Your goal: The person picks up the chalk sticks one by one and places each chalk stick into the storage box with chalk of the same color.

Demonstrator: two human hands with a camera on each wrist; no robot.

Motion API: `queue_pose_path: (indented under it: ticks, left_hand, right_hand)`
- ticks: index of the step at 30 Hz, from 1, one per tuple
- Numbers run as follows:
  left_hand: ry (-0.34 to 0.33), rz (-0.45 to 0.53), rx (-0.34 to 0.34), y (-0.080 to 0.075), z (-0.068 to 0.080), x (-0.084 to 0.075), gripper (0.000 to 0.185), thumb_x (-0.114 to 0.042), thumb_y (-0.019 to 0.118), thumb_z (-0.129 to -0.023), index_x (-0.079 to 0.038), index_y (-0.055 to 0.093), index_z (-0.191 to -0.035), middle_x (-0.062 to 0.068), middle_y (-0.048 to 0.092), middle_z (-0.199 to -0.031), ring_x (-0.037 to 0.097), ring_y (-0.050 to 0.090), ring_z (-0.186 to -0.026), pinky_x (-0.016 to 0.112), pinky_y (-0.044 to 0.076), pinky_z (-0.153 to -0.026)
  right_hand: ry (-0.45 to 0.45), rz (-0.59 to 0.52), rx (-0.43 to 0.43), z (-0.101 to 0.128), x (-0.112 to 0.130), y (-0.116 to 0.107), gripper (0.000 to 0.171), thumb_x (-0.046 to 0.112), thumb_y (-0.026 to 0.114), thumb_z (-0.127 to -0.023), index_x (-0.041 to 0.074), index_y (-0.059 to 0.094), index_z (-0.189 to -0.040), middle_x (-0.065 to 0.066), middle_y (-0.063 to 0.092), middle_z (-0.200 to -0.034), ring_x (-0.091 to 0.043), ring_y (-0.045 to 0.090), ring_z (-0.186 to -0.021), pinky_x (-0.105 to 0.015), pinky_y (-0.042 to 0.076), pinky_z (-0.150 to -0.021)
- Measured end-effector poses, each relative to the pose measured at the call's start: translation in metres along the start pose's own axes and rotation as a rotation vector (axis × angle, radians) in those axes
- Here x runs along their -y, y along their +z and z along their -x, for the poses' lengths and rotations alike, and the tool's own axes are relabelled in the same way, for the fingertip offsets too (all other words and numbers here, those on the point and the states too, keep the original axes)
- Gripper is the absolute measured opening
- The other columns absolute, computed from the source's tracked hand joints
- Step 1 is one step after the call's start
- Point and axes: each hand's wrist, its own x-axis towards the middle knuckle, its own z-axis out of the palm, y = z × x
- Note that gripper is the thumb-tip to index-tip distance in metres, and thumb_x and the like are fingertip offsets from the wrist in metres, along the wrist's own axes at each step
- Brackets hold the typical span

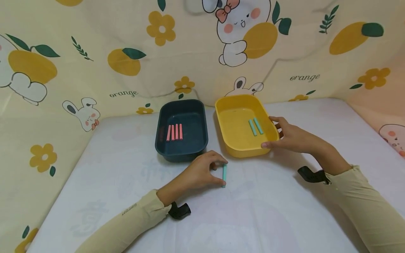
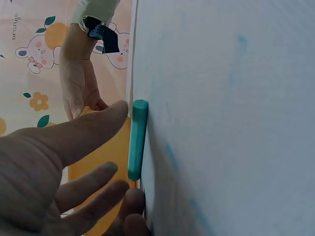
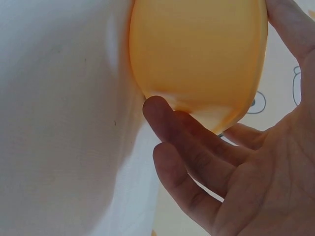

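Note:
A green chalk stick (image 1: 224, 174) lies on the white-covered table in front of the two trays. My left hand (image 1: 202, 172) arches over it, thumb close to its near end and fingertips by its far end. In the left wrist view, a gap shows between the index fingertip and the chalk stick (image 2: 138, 140). At the right, my right hand (image 1: 289, 137) holds the side of a yellow tray (image 1: 232, 137), thumb at the near corner, fingers along the outer wall. Two more green chalk sticks (image 1: 252, 127) lie inside this tray.
A dark blue tray (image 1: 181, 151) stands left of the yellow one, with several pink chalk sticks (image 1: 173, 133) side by side in it. Behind both trays rises a printed cloth (image 1: 196, 63) with rabbits and oranges. Black wrist mounts (image 1: 179, 211) sit at both cuffs.

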Motion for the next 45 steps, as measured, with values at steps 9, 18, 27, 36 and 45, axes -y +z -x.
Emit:
queue_pose_path:
  ticks: [9,18,27,36,45]
  left_hand:
    - [0.013,-0.139,0.06,0.001,-0.001,-0.002,0.085,-0.037,0.091,-0.07,-0.015,0.054,-0.143,-0.002,0.05,-0.139,0.009,0.052,-0.104,0.024,0.048,-0.089]
    - [0.033,-0.166,0.058,0.001,-0.001,-0.003,0.081,-0.035,0.091,-0.07,-0.014,0.057,-0.14,0.0,0.049,-0.141,0.01,0.053,-0.107,0.026,0.048,-0.094]
    - [0.007,-0.142,0.056,-0.001,0.0,-0.005,0.081,-0.035,0.091,-0.07,-0.018,0.056,-0.141,-0.002,0.051,-0.136,0.009,0.051,-0.104,0.023,0.047,-0.088]
    - [-0.018,-0.111,0.044,0.0,0.002,-0.011,0.083,-0.036,0.091,-0.07,-0.023,0.054,-0.143,-0.004,0.051,-0.131,0.009,0.053,-0.101,0.021,0.048,-0.081]
    - [0.026,-0.143,0.053,-0.004,0.005,-0.019,0.081,-0.036,0.091,-0.07,-0.021,0.056,-0.141,-0.004,0.055,-0.124,0.009,0.056,-0.097,0.021,0.047,-0.077]
  right_hand:
    - [0.005,0.001,0.001,-0.001,-0.001,0.001,0.111,0.058,0.071,-0.084,0.008,0.005,-0.158,-0.03,0.037,-0.146,-0.039,0.051,-0.119,-0.056,0.048,-0.097]
    - [0.011,-0.001,0.001,0.0,0.0,0.0,0.111,0.058,0.07,-0.084,0.008,0.004,-0.158,-0.029,0.036,-0.146,-0.039,0.05,-0.119,-0.053,0.048,-0.094]
    - [0.023,0.001,0.01,-0.001,0.0,-0.001,0.113,0.059,0.07,-0.084,0.008,0.003,-0.158,-0.03,0.035,-0.146,-0.039,0.05,-0.119,-0.056,0.048,-0.095]
    - [0.019,0.018,0.019,-0.001,0.001,-0.001,0.113,0.06,0.069,-0.085,0.006,0.003,-0.158,-0.031,0.036,-0.147,-0.044,0.048,-0.124,-0.063,0.045,-0.101]
    - [-0.041,0.033,0.033,0.002,-0.002,-0.005,0.112,0.052,0.074,-0.085,0.01,0.002,-0.161,-0.024,0.042,-0.148,-0.037,0.054,-0.123,-0.056,0.047,-0.098]
